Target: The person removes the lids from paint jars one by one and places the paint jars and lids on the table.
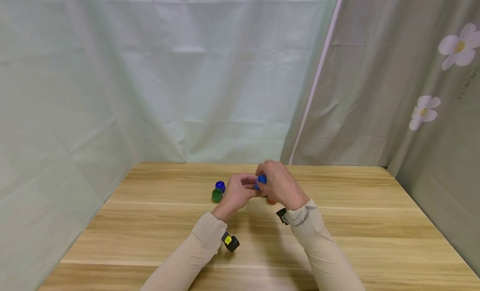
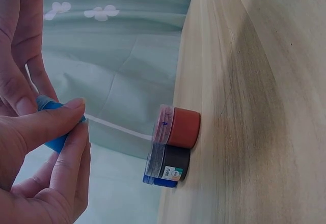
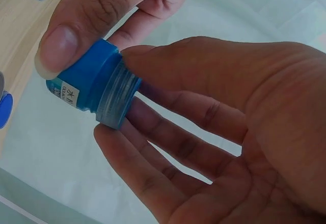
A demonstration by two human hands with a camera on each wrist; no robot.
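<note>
A small light-blue paint jar (image 3: 95, 75) with a clear ribbed lid (image 3: 116, 101) is held up off the table between both hands. My left hand (image 1: 238, 191) pinches the jar's blue body between thumb and fingers. Around the lid curl the thumb and fingertips of my right hand (image 1: 280, 186). In the right wrist view the jar lies tilted on its side, a white label on its body, and the lid sits on it. Below the hands, an orange-red paint jar (image 2: 186, 128) stands beside a black one (image 2: 177, 161), with a blue jar (image 2: 166, 183) partly hidden behind.
Left of the hands, a dark-blue jar (image 1: 220, 186) and a green jar (image 1: 217, 195) stand close together on the wooden table (image 1: 157, 237). Pale curtains (image 1: 210, 74) hang behind the table and along its sides. Each wrist wears a strapped black camera (image 1: 231, 243).
</note>
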